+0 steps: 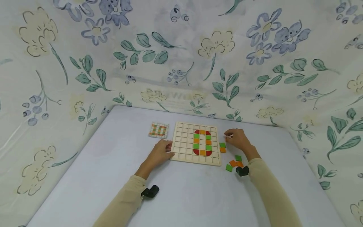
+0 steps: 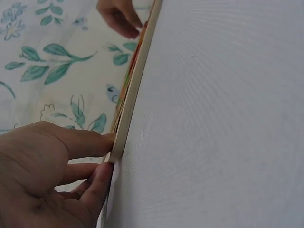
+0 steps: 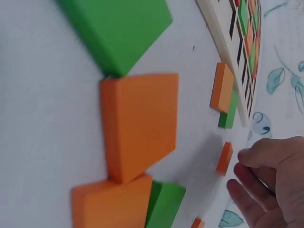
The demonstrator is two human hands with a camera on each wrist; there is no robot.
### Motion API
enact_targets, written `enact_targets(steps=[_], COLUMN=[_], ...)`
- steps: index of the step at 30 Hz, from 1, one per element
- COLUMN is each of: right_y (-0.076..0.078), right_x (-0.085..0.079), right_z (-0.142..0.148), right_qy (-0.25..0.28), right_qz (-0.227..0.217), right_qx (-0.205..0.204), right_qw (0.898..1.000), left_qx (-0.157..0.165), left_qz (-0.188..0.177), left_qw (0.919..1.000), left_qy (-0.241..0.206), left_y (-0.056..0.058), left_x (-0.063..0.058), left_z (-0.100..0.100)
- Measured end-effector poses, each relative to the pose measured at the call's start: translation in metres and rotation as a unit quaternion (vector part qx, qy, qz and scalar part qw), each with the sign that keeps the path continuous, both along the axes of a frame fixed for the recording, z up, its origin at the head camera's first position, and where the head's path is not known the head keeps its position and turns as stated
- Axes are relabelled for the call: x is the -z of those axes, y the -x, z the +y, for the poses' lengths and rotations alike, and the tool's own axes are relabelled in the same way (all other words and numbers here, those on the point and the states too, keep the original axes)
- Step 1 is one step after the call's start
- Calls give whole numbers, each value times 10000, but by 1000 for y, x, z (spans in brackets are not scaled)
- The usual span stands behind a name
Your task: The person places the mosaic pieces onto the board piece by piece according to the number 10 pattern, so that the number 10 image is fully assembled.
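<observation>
A wooden grid board point(image 1: 181, 151) bears a ring of red, orange and green tiles point(image 1: 196, 141) on its right part. My left hand point(image 1: 160, 151) pinches the board's near left corner; in the left wrist view, thumb and fingers meet at the pale edge point(image 2: 135, 85). Beyond the board's right side is my right hand point(image 1: 239, 138), its fingers loosely bent. In the right wrist view an orange tile point(image 3: 224, 159) lies right by its fingertips, and nothing shows between thumb and fingers. A green tile point(image 1: 222, 145) and an orange tile point(image 1: 222, 150) lie against the board's right edge.
Several loose orange and green tiles point(image 1: 233, 163) are scattered near my right wrist. A small patterned card point(image 1: 158, 130) lies left of the board, on the white table point(image 1: 181, 195). Floral cloth point(image 1: 181, 88) hangs behind the table.
</observation>
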State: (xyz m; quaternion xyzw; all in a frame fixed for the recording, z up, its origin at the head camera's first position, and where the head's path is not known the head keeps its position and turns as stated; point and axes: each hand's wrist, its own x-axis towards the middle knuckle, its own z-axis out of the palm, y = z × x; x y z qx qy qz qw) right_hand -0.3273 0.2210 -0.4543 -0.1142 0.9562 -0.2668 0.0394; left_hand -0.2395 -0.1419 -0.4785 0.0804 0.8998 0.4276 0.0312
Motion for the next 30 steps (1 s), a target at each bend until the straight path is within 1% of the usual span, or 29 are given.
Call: enact_targets(steps=[2,6,11,16,20,24,30], right_y=[-2,-4,-4,-3,-5,-5,-6], right_x=[0,3,9,11,13,15,13], right_z=[3,7,9,9,9,10,7], right_qy=[-40,-46,-24,-48,74,193,254], right_qz=[-132,-185,-127,-106,-88,48,93], right_qx=[-27,-20,59,35,25,-22,63], right_qw=[9999,9998,9999,9999,9999,9998,9996], left_qx=[-3,-27,-10,7,20,17,27], left_qz=[0,-14,-1,1,-12,1,-5], left_qw=[10000,10000,10000,10000,10000,10000,10000], left_qy=[0,-27,-41,-40,-38,-63,-37], left_y=[0,0,1,-1,-1,0,0], left_x=[0,-1,0,2,2,0,-1], left_z=[0,0,0,0,0,0,0])
